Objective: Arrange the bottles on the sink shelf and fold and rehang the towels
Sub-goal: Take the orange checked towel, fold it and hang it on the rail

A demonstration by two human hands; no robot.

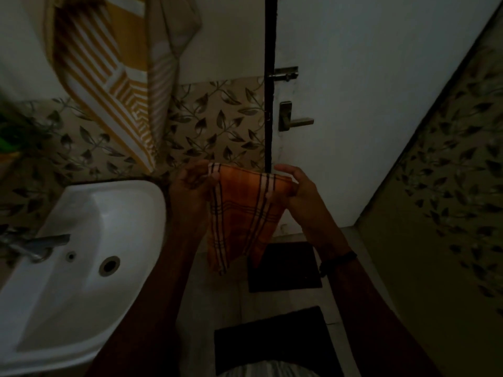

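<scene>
While one dark mat (272, 338) lies on the floor at bottom centre and another (284, 265) just beyond it, both arms reach forward above them. The left hand (190, 183) and right hand (299, 193) each pinch an upper corner of the orange checked towel (239, 213), each grip closed on the cloth, which hangs between them mid-frame. A white sink (81, 227) with a tap (40, 244) sits lower left. Farther off, a yellow striped towel (109, 77) hangs upper left, and a door handle (295, 121) shows at upper centre.

Woven cloth towel (239, 213); glossy white ceramic sink (81, 240); metal door handle (295, 121).
</scene>
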